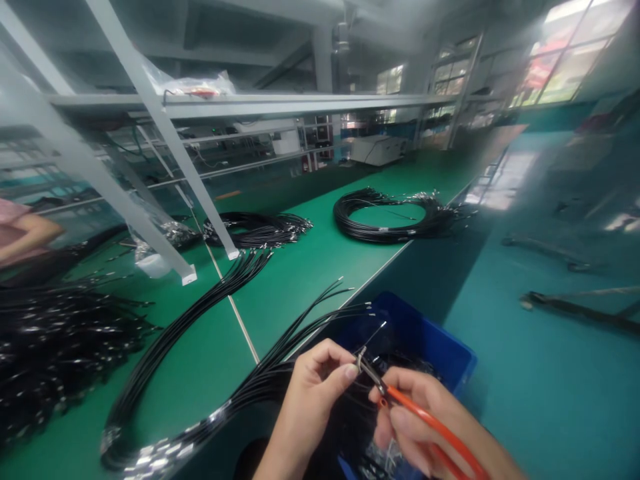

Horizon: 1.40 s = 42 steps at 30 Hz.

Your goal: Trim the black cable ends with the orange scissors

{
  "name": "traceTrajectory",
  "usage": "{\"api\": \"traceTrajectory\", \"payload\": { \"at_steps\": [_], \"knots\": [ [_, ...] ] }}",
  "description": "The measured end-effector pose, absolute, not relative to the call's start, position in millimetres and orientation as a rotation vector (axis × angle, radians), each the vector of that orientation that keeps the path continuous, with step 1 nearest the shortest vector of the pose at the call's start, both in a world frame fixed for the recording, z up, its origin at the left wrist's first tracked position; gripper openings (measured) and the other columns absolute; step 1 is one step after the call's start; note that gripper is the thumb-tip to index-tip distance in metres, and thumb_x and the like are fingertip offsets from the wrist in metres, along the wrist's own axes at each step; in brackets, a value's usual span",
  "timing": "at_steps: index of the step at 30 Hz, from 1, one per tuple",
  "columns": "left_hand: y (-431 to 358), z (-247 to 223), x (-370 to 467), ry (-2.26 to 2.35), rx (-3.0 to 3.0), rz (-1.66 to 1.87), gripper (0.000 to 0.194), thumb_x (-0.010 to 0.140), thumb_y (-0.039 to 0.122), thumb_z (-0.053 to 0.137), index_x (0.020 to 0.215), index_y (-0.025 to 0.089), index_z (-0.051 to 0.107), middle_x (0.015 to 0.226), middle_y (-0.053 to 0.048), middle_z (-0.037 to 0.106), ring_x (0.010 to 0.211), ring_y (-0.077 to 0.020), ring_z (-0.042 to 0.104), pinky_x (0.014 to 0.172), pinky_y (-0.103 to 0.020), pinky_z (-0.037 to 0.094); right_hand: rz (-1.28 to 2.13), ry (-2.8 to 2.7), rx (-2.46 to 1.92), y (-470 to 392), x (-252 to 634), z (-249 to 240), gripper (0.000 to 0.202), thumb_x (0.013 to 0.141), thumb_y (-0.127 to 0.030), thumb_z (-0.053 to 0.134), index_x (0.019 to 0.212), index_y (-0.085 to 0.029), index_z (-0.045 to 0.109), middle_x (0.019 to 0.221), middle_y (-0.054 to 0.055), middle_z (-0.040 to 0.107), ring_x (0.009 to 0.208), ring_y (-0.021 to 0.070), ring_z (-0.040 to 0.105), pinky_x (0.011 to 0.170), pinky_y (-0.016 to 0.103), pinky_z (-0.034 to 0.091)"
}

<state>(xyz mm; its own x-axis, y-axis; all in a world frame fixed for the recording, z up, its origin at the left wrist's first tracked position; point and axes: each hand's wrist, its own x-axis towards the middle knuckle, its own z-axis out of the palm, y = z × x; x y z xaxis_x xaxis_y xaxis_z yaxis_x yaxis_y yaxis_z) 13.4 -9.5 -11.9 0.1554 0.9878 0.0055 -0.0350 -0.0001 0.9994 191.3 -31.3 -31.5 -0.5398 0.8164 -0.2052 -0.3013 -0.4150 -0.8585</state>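
My left hand (320, 383) pinches a small metal end piece with a thin cable (376, 333) sticking out past it. Around the orange handles of a pair of pliers (425, 417) my right hand (425, 407) is closed, and the pliers' jaws meet the piece at my left fingertips. Whether the jaws grip or only touch it I cannot tell. Below both hands stands a blue bin (450, 347) with black cables in it. A bundle of black cables (170, 353) with metal ends loops over the green table (280, 287) just left of my hands.
Coiled cables (385, 233) lie farther along the table, with another coil (255, 230) by the shelf post (170, 140). A large cable heap (65, 353) covers the left side. Another person's arm (30, 233) shows at far left. A wheeled stand's leg (575, 313) is on the right floor.
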Motion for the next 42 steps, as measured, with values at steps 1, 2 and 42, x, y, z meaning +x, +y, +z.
{"api": "traceTrajectory", "payload": {
  "at_steps": [1,2,42],
  "knots": [
    [-9.5,-12.1,13.8,1.076,1.263,1.116,0.014,0.074,0.026,0.068,0.070,0.015,0.063,0.064,0.002,0.056,0.064,-0.0108,0.046,0.061,-0.020,0.037,1.982,-1.033,-0.858,-32.4,191.1,-28.5,0.040,0.071,-0.043,0.070,0.092,-0.013,0.056,0.074,0.011,0.069,0.039,0.0038,0.042,0.038,0.017,0.025],
    [-9.6,-12.5,14.3,1.079,1.271,1.117,0.013,0.075,0.026,0.068,0.070,0.015,0.063,0.065,0.002,0.057,0.064,-0.0111,0.047,0.062,-0.020,0.038,1.962,-1.027,-0.886,-33.4,190.8,-25.5,0.039,0.071,-0.042,0.070,0.092,-0.013,0.056,0.075,0.011,0.068,0.041,0.0041,0.041,0.039,0.017,0.025],
    [-20.1,-13.5,17.2,1.015,1.146,1.129,0.014,0.075,0.024,0.066,0.066,0.014,0.062,0.064,0.001,0.058,0.066,-0.0128,0.049,0.068,-0.023,0.038,1.471,-0.782,-0.824,-19.4,143.5,-17.8,0.030,0.073,-0.018,0.071,0.096,-0.024,0.053,0.076,-0.003,0.061,0.068,0.0122,0.054,0.061,0.020,0.043]
  ]
}}
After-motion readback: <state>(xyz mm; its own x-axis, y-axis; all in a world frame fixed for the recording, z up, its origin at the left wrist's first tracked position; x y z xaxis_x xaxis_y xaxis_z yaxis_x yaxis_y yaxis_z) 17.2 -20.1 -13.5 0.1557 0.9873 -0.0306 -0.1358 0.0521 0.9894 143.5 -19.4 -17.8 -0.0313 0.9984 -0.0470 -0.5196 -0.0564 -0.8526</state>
